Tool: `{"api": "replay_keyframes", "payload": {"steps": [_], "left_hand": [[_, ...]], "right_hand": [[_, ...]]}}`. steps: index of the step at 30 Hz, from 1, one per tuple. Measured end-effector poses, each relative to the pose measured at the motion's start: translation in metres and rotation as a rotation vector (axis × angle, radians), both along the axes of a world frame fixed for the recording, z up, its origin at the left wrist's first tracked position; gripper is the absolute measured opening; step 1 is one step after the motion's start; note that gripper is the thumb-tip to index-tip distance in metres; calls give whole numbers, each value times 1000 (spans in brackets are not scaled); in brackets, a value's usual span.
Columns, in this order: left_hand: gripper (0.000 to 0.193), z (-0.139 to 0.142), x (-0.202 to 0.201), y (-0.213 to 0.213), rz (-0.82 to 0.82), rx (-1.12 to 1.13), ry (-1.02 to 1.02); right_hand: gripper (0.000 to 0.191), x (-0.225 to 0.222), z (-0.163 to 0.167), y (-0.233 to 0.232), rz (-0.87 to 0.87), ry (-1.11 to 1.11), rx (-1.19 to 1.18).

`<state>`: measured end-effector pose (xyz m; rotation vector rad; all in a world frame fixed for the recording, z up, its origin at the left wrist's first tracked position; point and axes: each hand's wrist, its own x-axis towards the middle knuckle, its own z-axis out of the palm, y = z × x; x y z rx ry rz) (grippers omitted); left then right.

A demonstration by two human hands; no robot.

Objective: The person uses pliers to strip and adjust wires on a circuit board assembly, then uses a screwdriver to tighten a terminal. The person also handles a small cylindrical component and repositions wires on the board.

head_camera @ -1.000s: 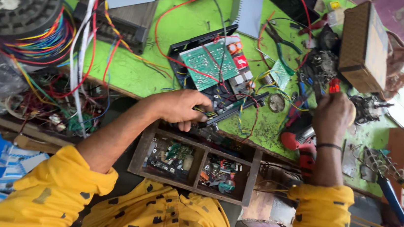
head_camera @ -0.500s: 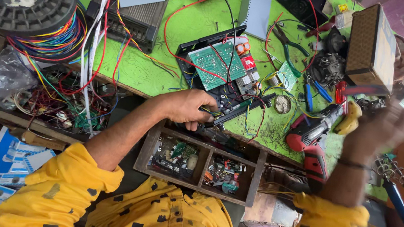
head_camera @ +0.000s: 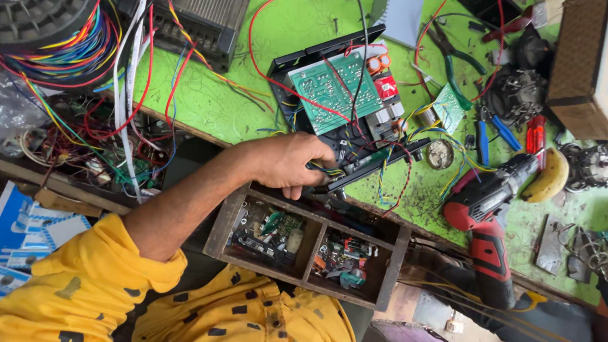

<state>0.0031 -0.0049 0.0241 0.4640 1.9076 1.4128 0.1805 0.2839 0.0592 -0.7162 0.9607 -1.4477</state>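
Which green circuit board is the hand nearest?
The big green board in the black tray beside the left hand; the small green board lies farther right.

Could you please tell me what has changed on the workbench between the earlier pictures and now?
The right hand, which was raised over the bench's right side a second ago and then swept away in a blur, is now out of view. The red cordless drill it had covered lies uncovered on the green bench. The left hand stays gripping the black chassis that carries the green circuit board; the wooden parts drawer is unchanged.
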Motion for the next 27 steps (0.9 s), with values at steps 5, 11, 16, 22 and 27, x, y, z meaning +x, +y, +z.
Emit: {"api": "replay_keyframes", "payload": {"steps": [5, 11, 16, 22, 27], "left_hand": [[25, 0, -2, 1, -14, 7, -11], [28, 3, 0, 2, 3, 2, -9], [27, 6, 3, 3, -6, -3, 75], [24, 4, 4, 5, 8, 8, 104], [23, 5, 5, 6, 24, 56, 113]], "right_hand": [[45, 4, 4, 12, -386, 168, 262], [70, 7, -17, 5, -890, 339, 709], [73, -26, -34, -1, -637, 74, 600], [88, -35, 0, -32, -621, 732, 841], [92, -37, 14, -49, -721, 1460, 1142]]}}
